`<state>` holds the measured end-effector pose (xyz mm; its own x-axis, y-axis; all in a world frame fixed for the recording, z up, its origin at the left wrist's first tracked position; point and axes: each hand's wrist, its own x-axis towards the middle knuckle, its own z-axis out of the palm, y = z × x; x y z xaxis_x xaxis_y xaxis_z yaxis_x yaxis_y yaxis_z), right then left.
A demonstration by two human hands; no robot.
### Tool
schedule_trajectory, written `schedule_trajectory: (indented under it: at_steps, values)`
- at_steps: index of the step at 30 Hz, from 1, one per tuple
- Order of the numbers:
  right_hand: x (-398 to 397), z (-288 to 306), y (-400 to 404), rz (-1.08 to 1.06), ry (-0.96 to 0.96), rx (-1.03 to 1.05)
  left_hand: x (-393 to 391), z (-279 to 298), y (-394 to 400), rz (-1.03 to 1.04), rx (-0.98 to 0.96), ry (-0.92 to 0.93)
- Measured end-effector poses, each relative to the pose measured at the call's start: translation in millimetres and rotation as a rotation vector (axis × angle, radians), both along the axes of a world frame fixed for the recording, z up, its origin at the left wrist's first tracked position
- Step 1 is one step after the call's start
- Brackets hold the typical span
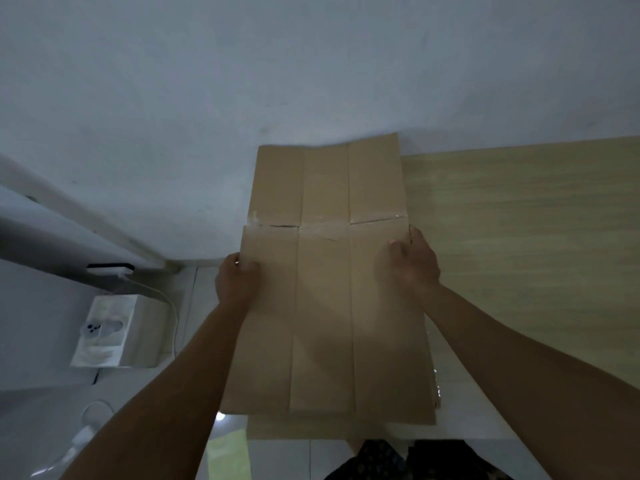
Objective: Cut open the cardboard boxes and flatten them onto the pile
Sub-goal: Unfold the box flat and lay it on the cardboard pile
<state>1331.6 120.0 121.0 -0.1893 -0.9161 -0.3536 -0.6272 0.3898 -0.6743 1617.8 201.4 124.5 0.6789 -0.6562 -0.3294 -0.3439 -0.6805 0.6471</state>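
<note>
Flattened cardboard (325,289) gripped by left hand (235,284), right hand (414,263), fingers hidden behind

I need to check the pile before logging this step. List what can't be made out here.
- Pile under the flattened cardboard box: head view, covered by it; only a cardboard edge shows, so the count is unknown.
- Left hand and right hand fingers: hidden behind the sheet's edges.
- Any cutting tool: none in view.
- White box on the floor: print too dim and small to read.

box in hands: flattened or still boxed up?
Flattened. The box lies as one flat sheet with creases and slit tape, left hand and right hand gripping its side edges.
</note>
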Motion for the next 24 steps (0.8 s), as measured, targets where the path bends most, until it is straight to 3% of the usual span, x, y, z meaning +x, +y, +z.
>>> schedule_trajectory:
  at_steps: [6,9,14,18,24]
  values:
    - [5.6,-22.1,14.0,-0.003,0.072,-0.147,-6.6,-30.0,3.8,-0.102,0.052,-0.062]
    - [8.0,-33.6,22.8,0.011,0.068,-0.070,-18.1,-31.7,6.6,-0.167,0.107,-0.074]
    - [16.6,-48.3,28.4,0.128,0.330,-0.075,-24.2,-43.5,8.4,-0.243,0.139,-0.052]
    - [20.2,-54.8,33.4,0.121,0.415,-0.126,-29.0,-46.6,8.9,-0.262,0.165,-0.106]
    - [5.0,-39.8,29.8,0.153,0.267,-0.079,-46.2,-33.9,16.2,-0.261,0.121,-0.409]
